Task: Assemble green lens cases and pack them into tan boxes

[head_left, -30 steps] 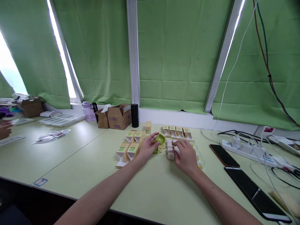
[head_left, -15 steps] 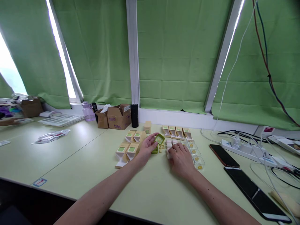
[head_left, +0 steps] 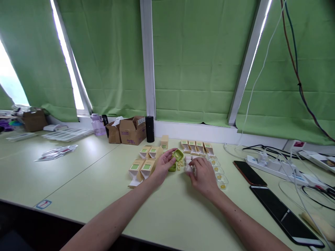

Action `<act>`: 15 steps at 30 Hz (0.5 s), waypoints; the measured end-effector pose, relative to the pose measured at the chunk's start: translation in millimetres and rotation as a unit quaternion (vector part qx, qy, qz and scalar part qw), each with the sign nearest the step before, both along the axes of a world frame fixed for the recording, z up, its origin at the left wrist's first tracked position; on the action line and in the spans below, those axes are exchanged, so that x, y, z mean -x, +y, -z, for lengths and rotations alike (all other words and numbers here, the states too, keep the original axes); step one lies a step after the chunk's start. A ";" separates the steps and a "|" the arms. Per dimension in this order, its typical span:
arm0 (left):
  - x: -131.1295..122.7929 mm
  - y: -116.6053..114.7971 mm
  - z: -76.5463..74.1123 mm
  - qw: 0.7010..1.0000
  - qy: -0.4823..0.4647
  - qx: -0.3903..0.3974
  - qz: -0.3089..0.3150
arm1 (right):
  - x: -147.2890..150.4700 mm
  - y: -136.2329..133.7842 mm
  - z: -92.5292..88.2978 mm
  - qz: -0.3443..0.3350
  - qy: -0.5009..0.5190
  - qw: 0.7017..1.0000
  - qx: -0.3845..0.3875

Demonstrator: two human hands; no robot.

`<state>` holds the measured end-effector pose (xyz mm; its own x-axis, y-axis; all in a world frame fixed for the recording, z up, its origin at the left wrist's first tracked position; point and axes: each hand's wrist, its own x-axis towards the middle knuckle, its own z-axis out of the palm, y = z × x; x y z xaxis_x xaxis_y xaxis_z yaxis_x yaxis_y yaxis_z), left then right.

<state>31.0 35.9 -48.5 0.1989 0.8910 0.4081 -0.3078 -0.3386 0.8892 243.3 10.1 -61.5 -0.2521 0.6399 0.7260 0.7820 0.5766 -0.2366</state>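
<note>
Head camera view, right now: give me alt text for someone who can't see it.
A person's left hand holds a small green dish while their right hand touches small white pieces over a pale table. Beige cartons sit left; clear plastic containers, right.

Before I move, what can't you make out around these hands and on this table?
Head view:
White piece: partly covered by the right hand and blurred, so its full shape is unclear.
Upper green dish: the left hand hides part of its side.
Lower green dish: also partly behind the left hand.
Carton labels: print too small to read.
Beige item: cut off by the right edge.
</note>
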 end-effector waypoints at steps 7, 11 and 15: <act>-2.2 -2.4 -2.8 1.000 -0.022 0.020 0.002 | 7.9 -2.4 -5.8 -0.182 0.436 0.864 0.174; -3.3 -3.4 -2.9 1.000 -0.012 0.024 0.009 | 12.4 -5.2 -9.5 -0.251 0.558 0.738 0.285; -4.6 -3.8 -2.5 1.000 0.012 0.024 0.015 | 12.8 -6.1 -13.4 -0.287 0.600 0.680 0.309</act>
<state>35.7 32.1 -46.0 0.2346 0.9034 0.3589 -0.2955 -0.2855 0.9117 230.5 4.0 -48.1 -0.0525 0.9622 0.2673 -0.5006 0.2063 -0.8407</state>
